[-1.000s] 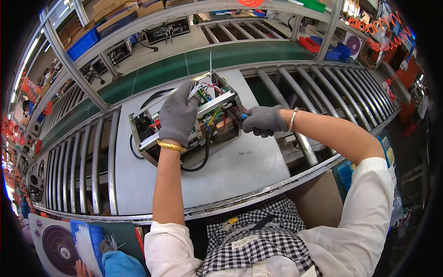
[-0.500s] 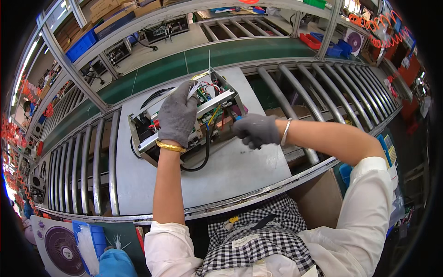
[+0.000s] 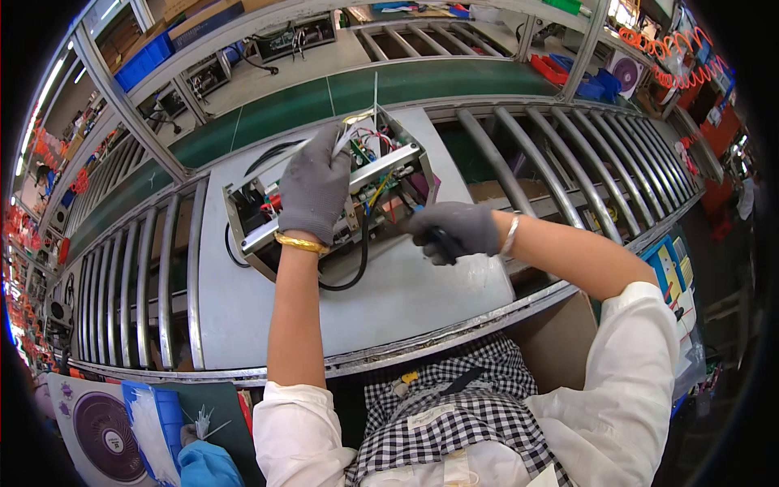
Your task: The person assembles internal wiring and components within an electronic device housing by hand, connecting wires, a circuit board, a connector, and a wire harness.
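Observation:
An open metal-framed electronics chassis (image 3: 388,165) holds circuit boards and coloured wires. It rests tilted on a pale grey board (image 3: 406,304). Over its left part lies my left hand (image 3: 318,183), gloved in grey, its fingers closed on thin white cable ties (image 3: 342,144). A white strip (image 3: 376,99) sticks up from the chassis's far side. My right hand (image 3: 456,231), also in a grey glove, is curled round a hand tool with a blue and dark handle (image 3: 442,242), just right of the chassis. The tool's exact kind is mostly hidden. A black cable (image 3: 363,261) loops out in front.
Metal rollers (image 3: 560,166) flank the board on both sides. Behind runs a green belt (image 3: 284,109) under a metal frame. At lower left stand a blue bin (image 3: 154,426) of white cable ties, a panel with a round purple fan grille (image 3: 109,438) and a blue cloth-like thing (image 3: 207,464).
My right hand has turned slightly, and more of the tool's dark handle shows below it. My left hand keeps its place on the chassis. The whole view has shifted a little.

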`<state>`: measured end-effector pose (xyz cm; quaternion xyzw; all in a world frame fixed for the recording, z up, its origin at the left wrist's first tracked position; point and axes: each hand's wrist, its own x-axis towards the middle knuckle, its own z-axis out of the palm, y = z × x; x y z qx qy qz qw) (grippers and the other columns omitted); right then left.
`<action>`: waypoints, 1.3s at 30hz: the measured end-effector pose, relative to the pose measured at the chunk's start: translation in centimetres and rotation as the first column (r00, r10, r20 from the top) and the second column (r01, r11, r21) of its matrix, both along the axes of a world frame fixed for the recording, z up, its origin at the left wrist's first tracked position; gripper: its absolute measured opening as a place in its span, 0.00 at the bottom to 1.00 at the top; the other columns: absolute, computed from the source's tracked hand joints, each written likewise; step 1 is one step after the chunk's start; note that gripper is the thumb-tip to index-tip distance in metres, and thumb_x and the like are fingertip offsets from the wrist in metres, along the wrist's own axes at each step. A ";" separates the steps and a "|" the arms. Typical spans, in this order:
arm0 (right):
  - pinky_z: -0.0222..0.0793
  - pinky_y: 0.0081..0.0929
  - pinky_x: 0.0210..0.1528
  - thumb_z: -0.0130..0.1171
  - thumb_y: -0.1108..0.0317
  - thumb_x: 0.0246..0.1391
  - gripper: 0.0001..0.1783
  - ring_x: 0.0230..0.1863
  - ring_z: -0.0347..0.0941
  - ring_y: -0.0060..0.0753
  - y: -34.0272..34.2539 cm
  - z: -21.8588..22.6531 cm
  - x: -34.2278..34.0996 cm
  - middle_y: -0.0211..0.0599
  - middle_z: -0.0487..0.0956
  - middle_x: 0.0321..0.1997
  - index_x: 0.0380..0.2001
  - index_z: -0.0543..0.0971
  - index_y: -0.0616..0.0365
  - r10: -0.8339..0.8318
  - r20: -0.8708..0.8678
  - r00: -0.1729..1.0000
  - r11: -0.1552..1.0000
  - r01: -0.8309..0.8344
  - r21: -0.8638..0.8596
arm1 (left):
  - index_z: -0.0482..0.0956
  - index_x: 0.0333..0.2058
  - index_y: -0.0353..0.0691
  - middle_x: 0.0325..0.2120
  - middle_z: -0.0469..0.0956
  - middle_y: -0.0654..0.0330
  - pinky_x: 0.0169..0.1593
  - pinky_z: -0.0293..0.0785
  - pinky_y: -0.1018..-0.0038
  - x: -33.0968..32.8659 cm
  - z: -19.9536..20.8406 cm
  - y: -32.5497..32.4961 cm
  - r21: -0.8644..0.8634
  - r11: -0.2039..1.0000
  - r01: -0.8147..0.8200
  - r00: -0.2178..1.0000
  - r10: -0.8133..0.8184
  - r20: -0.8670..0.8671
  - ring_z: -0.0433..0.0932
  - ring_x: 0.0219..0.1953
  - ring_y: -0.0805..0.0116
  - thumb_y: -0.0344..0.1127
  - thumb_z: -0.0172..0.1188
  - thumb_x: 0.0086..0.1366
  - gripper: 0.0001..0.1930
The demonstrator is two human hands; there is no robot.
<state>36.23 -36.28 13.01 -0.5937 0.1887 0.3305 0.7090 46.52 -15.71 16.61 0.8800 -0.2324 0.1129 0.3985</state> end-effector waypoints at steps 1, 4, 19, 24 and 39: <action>0.72 0.21 0.26 0.56 0.61 0.57 0.12 0.23 0.69 0.20 -1.3 -0.1 -0.7 0.29 0.72 0.25 0.36 0.74 0.59 0.040 -0.088 0.995 0.999 -0.043 -0.034 | 0.77 0.51 0.43 0.40 0.80 0.45 0.48 0.73 0.58 0.1 0.0 -0.1 0.003 1.000 -0.003 1.000 0.003 0.008 0.78 0.43 0.45 0.39 0.53 0.62 0.19; 0.77 0.24 0.31 0.58 0.58 0.53 0.18 0.20 0.67 0.21 -3.6 -0.3 -4.7 0.31 0.70 0.26 0.40 0.75 0.61 0.113 0.008 0.994 0.987 -0.111 -0.116 | 0.78 0.50 0.43 0.39 0.80 0.45 0.48 0.73 0.58 0.6 -0.1 0.5 -0.021 1.000 0.003 1.000 -0.002 0.026 0.78 0.43 0.45 0.39 0.53 0.62 0.19; 0.70 0.38 0.51 0.62 0.61 0.46 0.32 0.47 0.76 0.51 -6.4 -2.2 -17.3 0.50 0.78 0.46 0.55 0.71 0.59 0.536 0.180 0.825 0.497 -0.136 -0.857 | 0.80 0.49 0.43 0.34 0.83 0.54 0.39 0.77 0.68 -7.3 -0.5 -0.6 -0.172 0.980 0.104 0.850 0.003 0.527 0.83 0.33 0.59 0.26 0.55 0.61 0.17; 0.70 0.39 0.54 0.61 0.67 0.45 0.30 0.50 0.75 0.51 -9.7 0.6 -21.6 0.51 0.77 0.49 0.55 0.71 0.59 0.328 0.411 0.851 0.376 0.281 -0.883 | 0.75 0.55 0.47 0.39 0.82 0.52 0.40 0.77 0.62 -10.3 -10.3 -4.2 0.071 0.996 0.055 0.991 -0.063 0.122 0.82 0.37 0.50 0.33 0.60 0.59 0.23; 0.63 0.41 0.61 0.59 0.66 0.48 0.30 0.57 0.70 0.52 -21.7 1.5 -37.7 0.51 0.76 0.55 0.57 0.72 0.61 -0.164 0.216 0.962 -0.339 0.151 -0.929 | 0.78 0.38 0.38 0.20 0.79 0.58 0.34 0.70 0.66 -8.6 -18.2 -5.3 -0.359 0.884 -0.300 0.820 0.047 -0.571 0.78 0.26 0.62 0.47 0.54 0.68 0.16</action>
